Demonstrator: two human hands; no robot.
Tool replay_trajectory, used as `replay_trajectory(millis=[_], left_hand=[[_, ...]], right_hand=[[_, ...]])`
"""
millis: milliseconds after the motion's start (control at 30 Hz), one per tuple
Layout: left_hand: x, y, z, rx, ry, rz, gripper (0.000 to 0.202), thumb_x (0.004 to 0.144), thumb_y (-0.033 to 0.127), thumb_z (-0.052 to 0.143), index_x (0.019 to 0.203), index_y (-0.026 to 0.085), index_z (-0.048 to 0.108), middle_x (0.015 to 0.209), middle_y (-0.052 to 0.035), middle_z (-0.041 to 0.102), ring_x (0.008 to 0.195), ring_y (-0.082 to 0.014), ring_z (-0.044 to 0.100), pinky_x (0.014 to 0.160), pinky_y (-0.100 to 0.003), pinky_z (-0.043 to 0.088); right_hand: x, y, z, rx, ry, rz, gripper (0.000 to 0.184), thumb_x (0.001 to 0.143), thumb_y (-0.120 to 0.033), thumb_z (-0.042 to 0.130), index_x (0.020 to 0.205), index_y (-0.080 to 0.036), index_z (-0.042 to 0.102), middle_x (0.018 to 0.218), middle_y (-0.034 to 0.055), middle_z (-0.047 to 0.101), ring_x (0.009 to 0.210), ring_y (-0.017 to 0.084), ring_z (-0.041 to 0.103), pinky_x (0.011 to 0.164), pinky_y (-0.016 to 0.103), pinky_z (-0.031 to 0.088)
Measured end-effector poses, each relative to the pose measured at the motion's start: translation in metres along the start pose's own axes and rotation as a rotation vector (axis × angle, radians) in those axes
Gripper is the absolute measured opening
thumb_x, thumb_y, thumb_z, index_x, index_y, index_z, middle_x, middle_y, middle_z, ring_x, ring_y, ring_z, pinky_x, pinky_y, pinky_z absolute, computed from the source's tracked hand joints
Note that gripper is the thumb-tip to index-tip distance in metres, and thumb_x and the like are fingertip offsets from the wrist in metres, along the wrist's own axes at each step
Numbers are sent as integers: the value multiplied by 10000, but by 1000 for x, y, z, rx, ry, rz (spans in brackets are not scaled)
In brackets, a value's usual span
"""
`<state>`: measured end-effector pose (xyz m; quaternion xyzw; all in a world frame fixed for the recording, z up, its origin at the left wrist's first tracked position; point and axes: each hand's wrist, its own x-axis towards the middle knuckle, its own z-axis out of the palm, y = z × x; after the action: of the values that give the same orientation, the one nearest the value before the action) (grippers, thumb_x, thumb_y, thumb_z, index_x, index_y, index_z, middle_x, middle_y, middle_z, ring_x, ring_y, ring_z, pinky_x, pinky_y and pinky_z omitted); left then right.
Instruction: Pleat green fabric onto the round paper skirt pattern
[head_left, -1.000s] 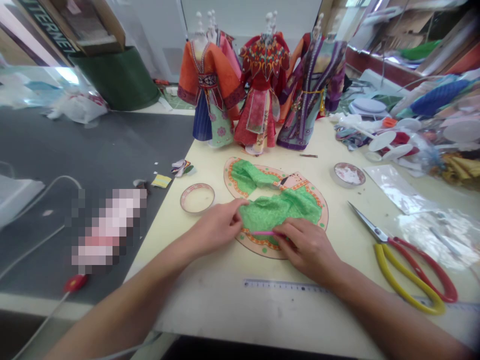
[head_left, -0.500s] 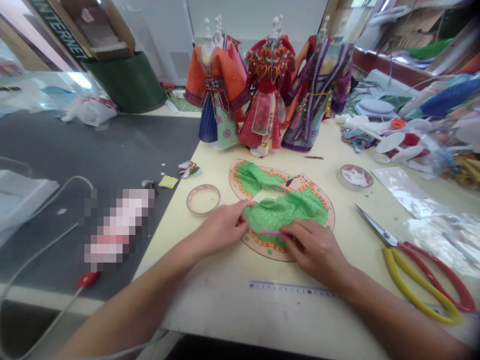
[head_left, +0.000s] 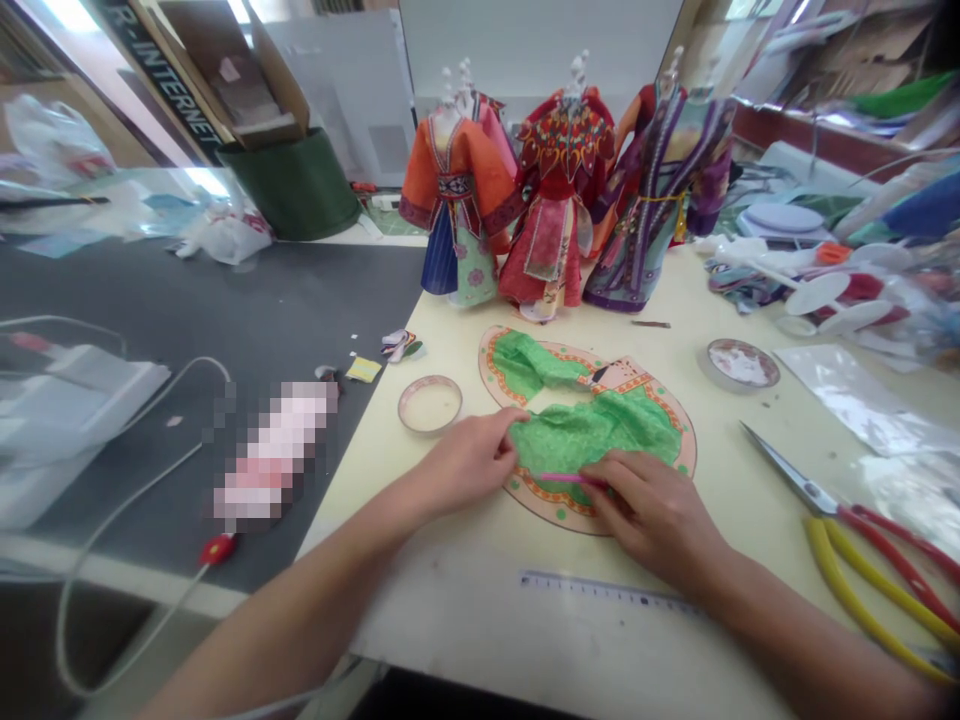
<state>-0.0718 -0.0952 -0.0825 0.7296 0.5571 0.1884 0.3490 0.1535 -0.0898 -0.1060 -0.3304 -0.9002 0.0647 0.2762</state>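
Observation:
My left hand (head_left: 472,462) pinches the left edge of a crumpled green patterned fabric (head_left: 596,435). This fabric lies on a paper garment cutout (head_left: 553,505) with an orange and green printed border. My right hand (head_left: 652,517) rests on the lower right of the fabric, its fingers over a thin pink stick (head_left: 564,478) that points left. A second green fabric piece (head_left: 532,365) lies on the cutout's upper left. The fabric's underside and the stick's far end are hidden by my fingers.
Several miniature costumes on mannequins (head_left: 562,190) stand at the back of the cream table (head_left: 420,590). Close by are a round dish (head_left: 430,404), a tape roll (head_left: 741,365), a steel ruler (head_left: 607,590) and red-and-yellow-handled scissors (head_left: 862,570). A dark grey mat (head_left: 187,300) lies to the left.
The whole scene has shifted right and slightly down in the view as my head moved. Both hands stay on the green fabric, and the pink stick stays under my right fingers.

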Motion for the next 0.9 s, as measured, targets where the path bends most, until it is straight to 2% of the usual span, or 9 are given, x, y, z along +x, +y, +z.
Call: replay_trajectory(millis=[900], left_hand=[[-1, 2, -1, 23, 7, 4, 463, 773, 152, 430, 1231, 199, 476, 709, 3, 647, 666, -154, 588, 623, -256, 438]], right_hand=[[1, -1, 1, -6, -8, -13, 153, 860, -200, 465, 811, -162, 605, 693, 48, 604, 644, 158, 560, 565, 274, 412]])
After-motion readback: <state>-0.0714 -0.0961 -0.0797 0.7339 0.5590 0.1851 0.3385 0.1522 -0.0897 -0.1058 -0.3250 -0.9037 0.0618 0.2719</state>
